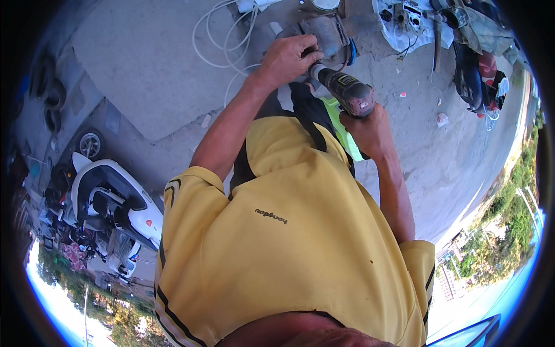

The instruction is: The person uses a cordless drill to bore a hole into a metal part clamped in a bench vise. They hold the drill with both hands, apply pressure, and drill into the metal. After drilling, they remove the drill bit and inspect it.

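My right hand (368,132) is closed round the grip of a dark cordless drill (346,88) with a yellow patch on its body. The drill points up and left, away from me, toward a grimy metal part (328,33) on the ground. My left hand (291,56) is at the drill's front end, fingers curled and pressed together. What they pinch is hidden. Beside the metal part shows a blue ring-shaped piece (352,52). Something bright green (345,130) lies partly behind my right hand and the drill.
Loops of pale hose (199,36) lie left of my left hand. At the far right, a white sheet (386,36) bears metal engine parts (409,16). A white scooter body (134,194) stands at the left, near a wheel (89,144) and stacked tyres (55,95).
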Demonstrator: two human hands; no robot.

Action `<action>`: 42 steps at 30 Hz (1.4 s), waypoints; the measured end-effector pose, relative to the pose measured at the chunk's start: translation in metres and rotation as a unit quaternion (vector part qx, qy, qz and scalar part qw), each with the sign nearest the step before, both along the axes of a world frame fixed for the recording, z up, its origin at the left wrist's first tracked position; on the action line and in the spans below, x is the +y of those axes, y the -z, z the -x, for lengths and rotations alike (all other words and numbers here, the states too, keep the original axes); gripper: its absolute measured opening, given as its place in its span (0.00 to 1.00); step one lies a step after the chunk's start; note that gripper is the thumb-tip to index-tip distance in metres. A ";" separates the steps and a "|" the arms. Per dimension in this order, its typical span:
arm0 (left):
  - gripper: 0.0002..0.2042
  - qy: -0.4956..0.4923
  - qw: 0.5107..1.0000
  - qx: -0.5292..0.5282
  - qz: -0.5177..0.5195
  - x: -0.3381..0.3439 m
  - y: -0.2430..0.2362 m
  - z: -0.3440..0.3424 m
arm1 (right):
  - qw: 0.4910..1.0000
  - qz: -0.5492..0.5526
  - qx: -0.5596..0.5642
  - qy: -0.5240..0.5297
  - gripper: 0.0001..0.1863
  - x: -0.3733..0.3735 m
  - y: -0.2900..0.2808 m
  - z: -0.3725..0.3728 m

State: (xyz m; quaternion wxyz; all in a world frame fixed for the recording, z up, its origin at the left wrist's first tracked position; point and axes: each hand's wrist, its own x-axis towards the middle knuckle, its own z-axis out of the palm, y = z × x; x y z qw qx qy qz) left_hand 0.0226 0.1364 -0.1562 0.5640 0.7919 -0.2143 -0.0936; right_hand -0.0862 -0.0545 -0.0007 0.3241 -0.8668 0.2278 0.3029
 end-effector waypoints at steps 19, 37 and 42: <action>0.09 -0.001 1.000 -0.018 -0.014 0.001 0.003 0.001 | 1.000 0.006 0.001 -0.012 0.14 -0.009 0.001 -0.002; 0.09 -0.006 1.000 -0.020 -0.014 0.001 0.002 0.001 | 1.000 0.002 -0.001 0.027 0.13 -0.011 0.002 0.001; 0.09 -0.013 1.000 0.006 0.008 0.001 0.002 0.002 | 1.000 0.003 -0.009 0.001 0.14 -0.008 -0.005 -0.004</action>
